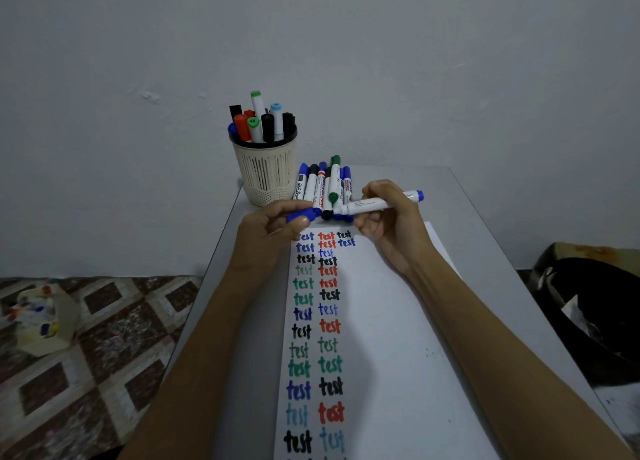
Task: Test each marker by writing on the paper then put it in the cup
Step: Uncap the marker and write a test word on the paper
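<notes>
Head view: our right hand (391, 226) grips a white cylindrical marker (367, 204) with a blue end plug, held roughly level, in front of the cup (266, 174) and off to its right. Our left hand (273, 233) pinches the blue cap (299, 214) just off the marker's nib end; we can't tell if they touch. The cup is round cream slotted plastic with a dark rim, packed with upright markers (258, 122). A loose marker pile (325, 188) lies just right of the cup. Smooth white paper (381, 321) in front of the cup carries columns of "test", on a matte grey table (485, 224).
</notes>
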`<state>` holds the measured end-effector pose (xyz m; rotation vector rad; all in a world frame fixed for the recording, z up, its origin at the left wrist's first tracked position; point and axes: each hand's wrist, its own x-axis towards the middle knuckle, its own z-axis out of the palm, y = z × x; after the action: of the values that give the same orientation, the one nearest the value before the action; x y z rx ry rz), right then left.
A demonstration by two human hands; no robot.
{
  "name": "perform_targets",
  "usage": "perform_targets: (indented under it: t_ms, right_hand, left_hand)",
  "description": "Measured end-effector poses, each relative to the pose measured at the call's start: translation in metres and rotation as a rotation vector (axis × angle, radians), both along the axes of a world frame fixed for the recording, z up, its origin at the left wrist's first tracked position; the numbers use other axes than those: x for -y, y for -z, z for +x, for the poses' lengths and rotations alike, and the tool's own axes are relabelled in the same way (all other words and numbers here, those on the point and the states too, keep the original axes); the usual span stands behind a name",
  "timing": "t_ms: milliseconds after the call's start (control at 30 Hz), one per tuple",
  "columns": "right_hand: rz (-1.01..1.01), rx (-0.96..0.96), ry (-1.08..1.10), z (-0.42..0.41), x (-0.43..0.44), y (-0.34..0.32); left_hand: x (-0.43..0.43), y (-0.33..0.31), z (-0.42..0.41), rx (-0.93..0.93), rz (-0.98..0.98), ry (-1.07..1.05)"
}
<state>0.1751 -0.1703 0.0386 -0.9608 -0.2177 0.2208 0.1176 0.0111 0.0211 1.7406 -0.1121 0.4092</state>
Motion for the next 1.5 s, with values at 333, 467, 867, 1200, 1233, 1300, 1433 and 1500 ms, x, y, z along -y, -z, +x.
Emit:
perform_targets:
  t_ms: [333, 467, 867, 1200, 1233, 1300, 1433, 1500]
  right_hand:
    - [-0.07, 0.046, -0.044, -0.002, -0.005, 0.0]
    - [-0.11, 0.064, -0.037, 0.0, -0.004, 0.003]
    - [-0.315, 0.018, -0.113, 0.004, 0.009, -0.003]
    - [-0.67, 0.288, -0.143, 0.001, 0.01, -0.006]
    - [-0.656, 0.277, -0.146, 0.0, 0.009, -0.006]
    - [-0.648, 0.266, -0.148, 0.001, 0.009, -0.007]
    - [-0.621, 0.241, -0.151, 0.003, 0.009, -0.004]
    - [-0.631, 0.236, -0.148, 0.005, 0.011, -0.003]
  left_hand:
    - [0.006, -0.002, 0.0, -0.029, -0.014, 0.027]
    - [0.004, -0.002, -0.001, -0.027, -0.05, 0.032]
    - [0.005, -0.005, -0.003, -0.086, -0.174, 0.026]
    - [0.001, 0.0, -0.004, -0.092, -0.09, -0.022]
    - [0.001, 0.0, -0.004, -0.078, -0.078, -0.027]
    - [0.001, 0.001, -0.005, -0.049, -0.05, -0.038]
    - [0.002, 0.002, -0.004, 0.009, 0.039, -0.065]
    - [0.004, 0.002, -0.004, 0.026, 0.059, -0.068]
